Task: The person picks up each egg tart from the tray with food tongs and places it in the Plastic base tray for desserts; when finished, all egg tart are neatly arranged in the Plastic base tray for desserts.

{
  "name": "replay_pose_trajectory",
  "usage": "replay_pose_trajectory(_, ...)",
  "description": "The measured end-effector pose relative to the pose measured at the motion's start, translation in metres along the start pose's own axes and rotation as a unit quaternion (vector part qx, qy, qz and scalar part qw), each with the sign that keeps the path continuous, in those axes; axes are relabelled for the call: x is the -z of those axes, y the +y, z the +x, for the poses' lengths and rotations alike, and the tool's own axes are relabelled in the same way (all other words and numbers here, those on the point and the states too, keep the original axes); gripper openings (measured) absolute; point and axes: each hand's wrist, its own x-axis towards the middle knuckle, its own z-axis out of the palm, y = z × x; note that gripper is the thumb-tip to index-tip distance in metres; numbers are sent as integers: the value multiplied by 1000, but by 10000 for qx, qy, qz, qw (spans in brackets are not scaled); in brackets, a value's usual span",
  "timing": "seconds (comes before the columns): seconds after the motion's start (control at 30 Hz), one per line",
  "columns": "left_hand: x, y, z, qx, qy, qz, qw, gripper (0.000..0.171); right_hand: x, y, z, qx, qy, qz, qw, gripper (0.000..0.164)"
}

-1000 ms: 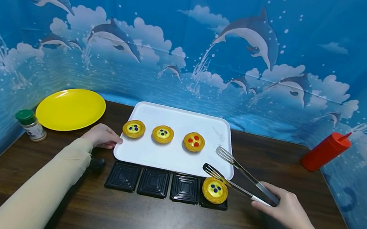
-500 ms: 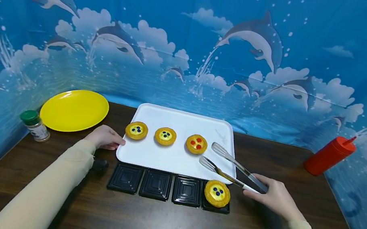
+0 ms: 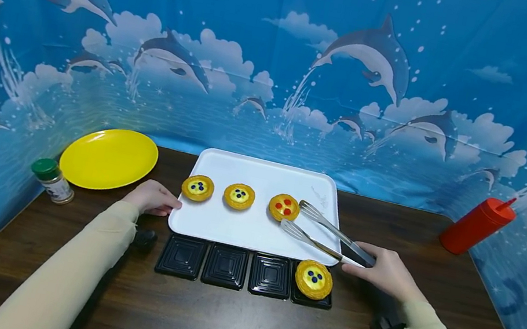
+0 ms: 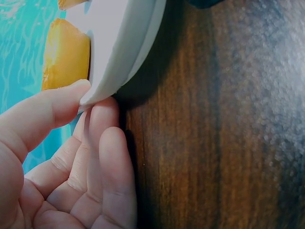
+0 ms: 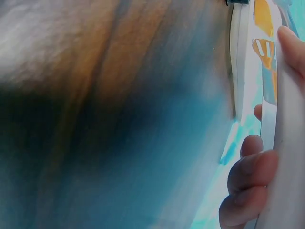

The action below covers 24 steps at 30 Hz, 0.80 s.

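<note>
My left hand (image 3: 151, 199) pinches the left edge of the white tray (image 3: 226, 228), thumb on top of the rim and fingers beneath, as the left wrist view shows. Three tarts lie on it: two with dark blue dots, the left tart (image 3: 197, 188) and the middle tart (image 3: 239, 196), and a red-dotted tart (image 3: 284, 208) to the right. My right hand (image 3: 385, 270) grips metal tongs (image 3: 336, 233) by the handles. The spread tips of the tongs reach the right side of the red-dotted tart, one arm behind and one in front.
Several black square trays (image 3: 225, 266) line the front of the white tray; the rightmost bears another blue-dotted tart (image 3: 313, 280). A yellow plate (image 3: 108, 159) and a green-capped shaker (image 3: 53, 181) stand at left, a red squeeze bottle (image 3: 478, 226) at far right.
My right hand has moved the tongs leftward, from the right end of the white tray up to the red-dotted tart. The left hand keeps its hold on the tray. The head view has shifted slightly.
</note>
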Motion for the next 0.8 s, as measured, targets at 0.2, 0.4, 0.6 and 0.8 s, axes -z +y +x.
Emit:
replay_pose_trajectory(0.2, -1, 2, -4, -64, -2, -17, 10000, 39, -2, -4, 6, 39, 0, -61, 10000, 76)
replay_pose_trajectory(0.4, -1, 2, -3, -42, 13, 10, 10000, 40, -3, -10, 12, 29, -16, -88, 10000, 78)
replay_pose_trajectory(0.6, -2, 0, 0, -9, -2, -11, 10000, 40, -3, -16, 18, 2, -72, -117, 9999, 80)
replay_pose_trajectory(0.8, -1, 0, -1, -27, -16, -61, 10000, 40, -3, -18, 22, 80, -74, -118, 9999, 78)
